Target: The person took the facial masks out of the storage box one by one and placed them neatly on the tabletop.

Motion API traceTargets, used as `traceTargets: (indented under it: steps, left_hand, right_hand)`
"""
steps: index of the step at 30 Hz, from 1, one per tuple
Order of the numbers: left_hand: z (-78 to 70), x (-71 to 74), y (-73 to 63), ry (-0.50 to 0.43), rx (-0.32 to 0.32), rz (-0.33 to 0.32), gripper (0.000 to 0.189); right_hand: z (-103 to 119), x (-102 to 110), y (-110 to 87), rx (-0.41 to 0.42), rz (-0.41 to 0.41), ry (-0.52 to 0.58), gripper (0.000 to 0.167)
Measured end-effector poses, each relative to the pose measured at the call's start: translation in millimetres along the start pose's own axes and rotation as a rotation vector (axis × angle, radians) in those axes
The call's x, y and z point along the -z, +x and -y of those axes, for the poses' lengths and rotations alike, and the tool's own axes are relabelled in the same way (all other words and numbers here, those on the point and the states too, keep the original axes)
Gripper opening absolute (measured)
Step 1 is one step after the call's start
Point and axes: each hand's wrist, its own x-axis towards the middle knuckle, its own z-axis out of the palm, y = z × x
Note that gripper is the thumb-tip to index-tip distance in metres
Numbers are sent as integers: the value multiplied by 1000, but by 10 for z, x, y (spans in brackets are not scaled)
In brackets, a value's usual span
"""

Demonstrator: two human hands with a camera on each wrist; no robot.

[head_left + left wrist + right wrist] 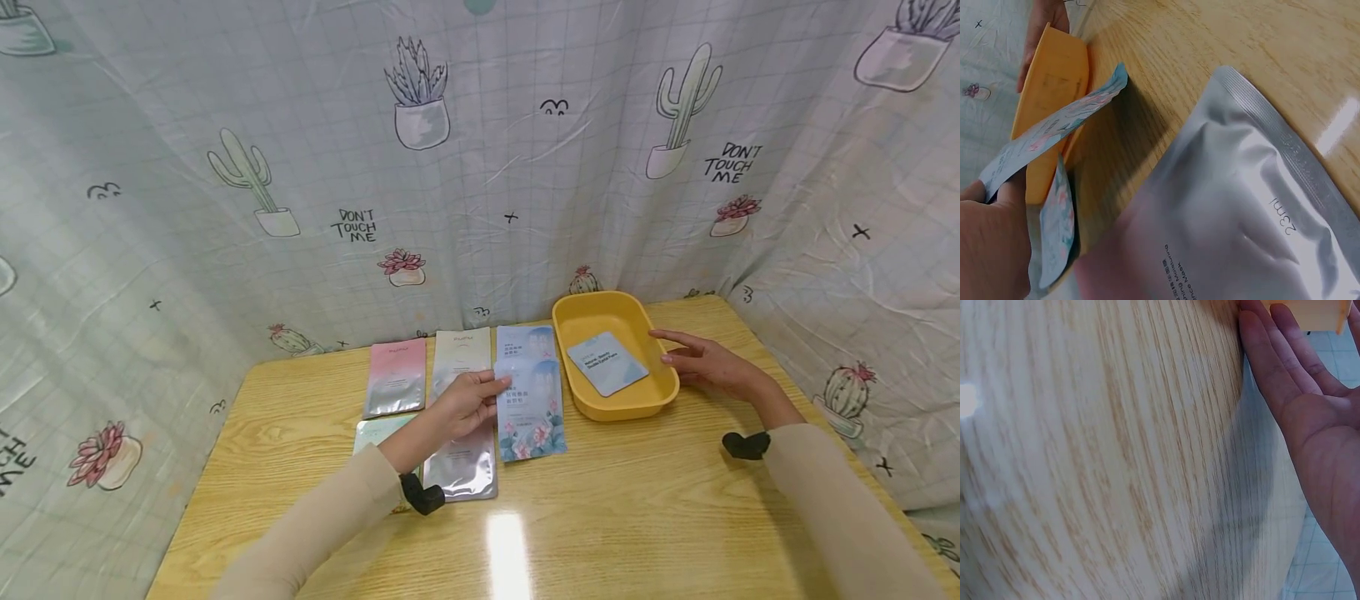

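Observation:
My left hand (467, 405) pinches the left edge of a light-blue sheet mask packet (532, 421) printed with pink flowers. In the left wrist view that packet (1054, 128) is lifted and tilted, clear of the table. A second blue packet (525, 340) lies behind it, partly covered. To the right stands a yellow plastic basin (622, 410) with a small blue-white packet (607, 363) lying inside. My right hand (708, 365) rests against the basin's right side, its fingers fairly straight. In the right wrist view the fingertips (1257, 328) lie beside the basin wall.
A pink and silver packet (397, 375), a cream packet (461, 346) and a silver packet (461, 475) lie left of the basin. A pale green packet (378, 429) is partly hidden by my left forearm. A patterned curtain (480, 183) hangs behind the wooden table (615, 517).

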Motion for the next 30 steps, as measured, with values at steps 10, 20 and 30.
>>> traceTargets:
  steps: [10,20,30]
  left_hand:
    - [67,138,91,192,23,-75,28]
    - [109,214,120,315,15,-128,7]
    - [251,122,81,440,11,-131,23]
  right_hand:
    - [16,-9,-7,-16,-2,11,65]
    - [36,-2,-10,-4,31,10,64]
    - [47,-8,-9,-28,13,17,66]
